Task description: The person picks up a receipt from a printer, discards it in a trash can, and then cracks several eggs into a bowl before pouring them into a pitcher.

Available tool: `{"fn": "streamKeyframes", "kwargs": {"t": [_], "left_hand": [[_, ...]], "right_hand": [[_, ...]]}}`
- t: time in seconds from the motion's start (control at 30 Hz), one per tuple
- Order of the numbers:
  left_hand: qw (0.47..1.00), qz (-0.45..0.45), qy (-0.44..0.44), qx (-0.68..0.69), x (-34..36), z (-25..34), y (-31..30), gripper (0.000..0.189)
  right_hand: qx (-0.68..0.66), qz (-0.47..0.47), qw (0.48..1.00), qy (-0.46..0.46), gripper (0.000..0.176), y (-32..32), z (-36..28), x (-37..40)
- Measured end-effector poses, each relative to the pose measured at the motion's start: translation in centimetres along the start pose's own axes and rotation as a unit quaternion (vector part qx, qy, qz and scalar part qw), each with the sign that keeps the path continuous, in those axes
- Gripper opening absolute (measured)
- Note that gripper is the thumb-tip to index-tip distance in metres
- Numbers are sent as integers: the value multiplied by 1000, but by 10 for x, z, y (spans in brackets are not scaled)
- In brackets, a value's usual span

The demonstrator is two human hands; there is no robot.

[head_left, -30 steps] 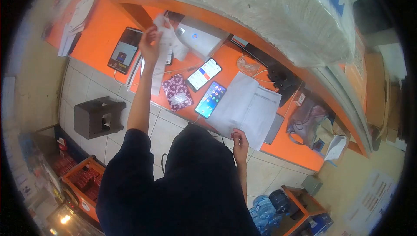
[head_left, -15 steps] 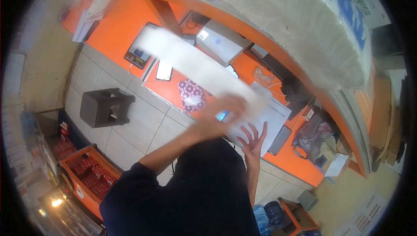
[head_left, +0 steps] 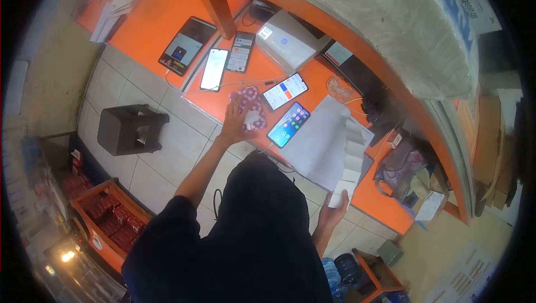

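Observation:
My left hand [head_left: 234,125] lies with its fingers spread over a pink-and-white patterned flat item [head_left: 254,107] at the near edge of the orange counter. A whitish patch shows on that item, beside my fingers. Between the thumb and fingers of my right hand [head_left: 333,212] is the near end of a long white paper strip [head_left: 352,160], creased in several places. The strip stretches away across large white sheets [head_left: 315,141]. Between my two hands lies a phone with colourful app icons [head_left: 288,124]. Another lit phone [head_left: 285,91] rests just behind it.
Further left on the counter [head_left: 151,18] are a tablet [head_left: 187,45], a white-screened phone [head_left: 214,70] and a dark phone [head_left: 241,52]. A grey-white box-shaped device [head_left: 293,41] stands at the back. Cables cross the counter. A dark stool [head_left: 131,130] stands on the tiled floor.
The paper strip has swung from across the counter to the right and is now in my right hand. My left hand has moved left and down onto the patterned item. The phones are uncovered.

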State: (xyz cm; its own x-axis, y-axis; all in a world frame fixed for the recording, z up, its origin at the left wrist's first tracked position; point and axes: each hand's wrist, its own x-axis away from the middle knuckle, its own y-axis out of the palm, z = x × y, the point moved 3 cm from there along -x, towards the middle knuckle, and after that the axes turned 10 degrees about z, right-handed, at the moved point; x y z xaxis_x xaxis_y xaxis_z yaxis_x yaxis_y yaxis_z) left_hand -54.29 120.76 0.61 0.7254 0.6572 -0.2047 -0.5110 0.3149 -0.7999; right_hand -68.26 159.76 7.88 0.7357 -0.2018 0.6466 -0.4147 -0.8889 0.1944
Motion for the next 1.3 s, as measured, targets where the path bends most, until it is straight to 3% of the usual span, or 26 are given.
{"fn": "streamKeyframes", "kwargs": {"t": [0.07,0.1,0.2,0.23,0.33,0.43,0.47,0.53,0.57,0.67,0.7,0.8,0.83,0.87,0.9,0.93,0.97,1.0,1.07,1.13,1.2,1.3], "left_hand": [[999,-22,22,-40,16,-23,18,101],[999,-27,22,-30,18,-22,16,88],[998,-54,40,-1,27,-33,23,79],[997,-47,53,-21,29,-30,19,64],[995,-80,-2,66,36,-55,23,58],[987,98,-59,110,31,-37,3,54],[981,126,-125,79,35,-37,9,56],[951,178,-251,21,47,-46,36,62],[887,155,-389,193,53,-56,56,62],[843,180,-345,371,56,-50,74,57],[847,176,-356,353,55,-47,75,45],[794,117,-459,380,61,-61,86,32],[798,155,-474,339,65,-62,86,29],[736,124,-493,448,69,-74,93,33],[717,175,-501,451,67,-57,80,39],[920,196,-329,81,89,-138,124,44],[917,181,-315,162,69,-71,89,44],[907,163,-305,242,42,10,42,44],[908,-131,-180,355,35,28,60,48],[726,-374,-306,490,24,139,35,55],[625,-558,-262,480,32,191,45,60],[509,-697,-187,468,56,244,65,62]], "right_hand": [[17,54,998,-22,25,-14,-5,-1],[33,39,998,-37,27,-17,-9,-1],[75,-12,995,-70,33,-25,-13,1],[83,-26,994,-72,40,-27,-14,1],[86,10,994,-70,43,-32,-10,2],[83,21,994,-64,47,-38,0,4],[86,24,994,-59,47,-40,4,4],[87,31,994,-51,47,-45,11,5],[87,25,995,-48,48,-48,14,6],[80,10,995,-57,49,-51,16,9],[72,10,995,-69,50,-47,16,13],[56,3,989,-134,57,-30,5,34],[39,-17,987,-155,59,-39,8,28],[27,-12,989,-142,62,-40,7,28],[3,-15,993,-120,62,-42,6,29],[6,-16,994,-106,63,-43,4,31],[23,-34,995,-95,62,-39,-1,38],[60,-55,993,-81,56,-36,-10,47],[116,-157,980,-30,55,-34,-19,63],[149,-241,959,-29,55,-30,-24,75],[177,-191,963,-69,55,-30,-29,87],[173,-66,975,-125,57,-49,-21,89]]}}
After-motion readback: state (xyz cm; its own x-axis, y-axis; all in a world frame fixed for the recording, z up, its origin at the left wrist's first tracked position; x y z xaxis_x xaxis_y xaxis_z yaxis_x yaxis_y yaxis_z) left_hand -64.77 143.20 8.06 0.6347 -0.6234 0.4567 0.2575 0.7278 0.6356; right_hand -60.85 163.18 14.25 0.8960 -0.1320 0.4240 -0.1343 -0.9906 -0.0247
